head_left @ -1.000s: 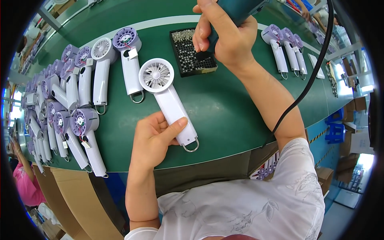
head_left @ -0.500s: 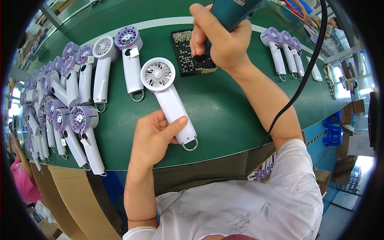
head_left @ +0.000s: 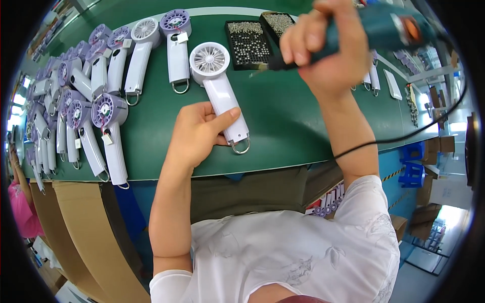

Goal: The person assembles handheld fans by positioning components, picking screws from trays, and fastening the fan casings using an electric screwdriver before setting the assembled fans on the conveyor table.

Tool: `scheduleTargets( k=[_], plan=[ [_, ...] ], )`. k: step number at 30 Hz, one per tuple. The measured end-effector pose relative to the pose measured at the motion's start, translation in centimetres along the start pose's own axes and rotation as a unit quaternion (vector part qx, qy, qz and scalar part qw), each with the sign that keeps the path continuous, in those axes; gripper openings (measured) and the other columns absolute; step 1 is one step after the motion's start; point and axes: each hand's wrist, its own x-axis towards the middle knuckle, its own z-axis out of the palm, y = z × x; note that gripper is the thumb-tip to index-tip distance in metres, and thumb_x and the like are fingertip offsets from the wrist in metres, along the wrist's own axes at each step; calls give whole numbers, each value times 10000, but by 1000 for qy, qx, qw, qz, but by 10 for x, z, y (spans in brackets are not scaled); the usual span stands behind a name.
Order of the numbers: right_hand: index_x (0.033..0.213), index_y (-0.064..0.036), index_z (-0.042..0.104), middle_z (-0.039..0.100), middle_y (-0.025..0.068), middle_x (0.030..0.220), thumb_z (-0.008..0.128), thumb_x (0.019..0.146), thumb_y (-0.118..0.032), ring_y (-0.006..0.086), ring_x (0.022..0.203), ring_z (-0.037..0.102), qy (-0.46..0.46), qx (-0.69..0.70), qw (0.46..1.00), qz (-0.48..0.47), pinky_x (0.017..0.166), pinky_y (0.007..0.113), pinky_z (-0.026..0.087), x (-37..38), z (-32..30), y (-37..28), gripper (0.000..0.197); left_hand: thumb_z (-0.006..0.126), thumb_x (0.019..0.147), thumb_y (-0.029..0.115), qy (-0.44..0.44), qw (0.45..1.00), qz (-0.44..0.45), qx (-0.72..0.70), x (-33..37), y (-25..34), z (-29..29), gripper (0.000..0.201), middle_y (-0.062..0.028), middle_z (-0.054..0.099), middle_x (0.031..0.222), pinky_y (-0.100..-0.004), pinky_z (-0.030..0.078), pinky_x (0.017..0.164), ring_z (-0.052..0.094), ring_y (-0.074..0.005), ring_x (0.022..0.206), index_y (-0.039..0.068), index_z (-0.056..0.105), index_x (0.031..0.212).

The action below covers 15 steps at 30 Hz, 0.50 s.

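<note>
My left hand (head_left: 194, 132) grips a white handheld fan (head_left: 226, 103) by its handle, thumb on top. The fan lies on the green table with its round grille upward and its metal loop toward me. Raised above the table, my right hand (head_left: 339, 48) is closed round a teal electric screwdriver (head_left: 386, 29). The tool lies nearly level, its dark nose and blurred bit pointing left, just in front of a black screw tray (head_left: 251, 66). The bit is apart from the fan.
Many fans, several with open purple heads (head_left: 108, 111), crowd the table's left side. A second screw tray (head_left: 267, 24) stands behind the first. A black cord (head_left: 404, 137) crosses my right forearm. Cardboard (head_left: 86, 217) stands below the left edge. Another person's pink sleeve (head_left: 24, 212) shows far left.
My right hand has turned the screwdriver from upright to nearly level and moved it right, away from the tray. My left hand still holds the fan. The whole view has shifted.
</note>
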Motion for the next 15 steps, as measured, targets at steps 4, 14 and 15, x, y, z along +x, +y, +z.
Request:
scheduleTargets(
  k=[4, 14, 15],
  plan=[
    [1283, -80, 619, 540, 5, 738, 324, 1120, -455, 147, 526, 486, -114, 96, 989, 28, 519, 334, 468, -31, 19, -25, 505, 760, 946, 226, 10, 1000, 16, -10, -2, -3, -2, 356, -121, 748, 900, -284, 597, 637, 733, -158, 762, -107, 696, 1055],
    [1169, -104, 561, 589, 6, 712, 511, 1066, -512, 153, 513, 559, -104, 48, 990, 84, 495, 324, 498, -68, 45, -36, 424, 777, 932, 222, 15, 999, 30, 0, -2, -4, 3, 360, -123, 747, 884, -272, 590, 607, 720, -147, 728, -110, 704, 1050],
    [1169, -104, 561, 589, 6, 712, 511, 1066, -512, 153, 513, 559, -102, 48, 990, 84, 495, 324, 498, -69, 44, -36, 424, 777, 932, 222, 15, 999, 30, 1, -2, -3, 4, 360, -123, 747, 884, -272, 590, 607, 720, -147, 728, -110, 704, 1050]
  ],
)
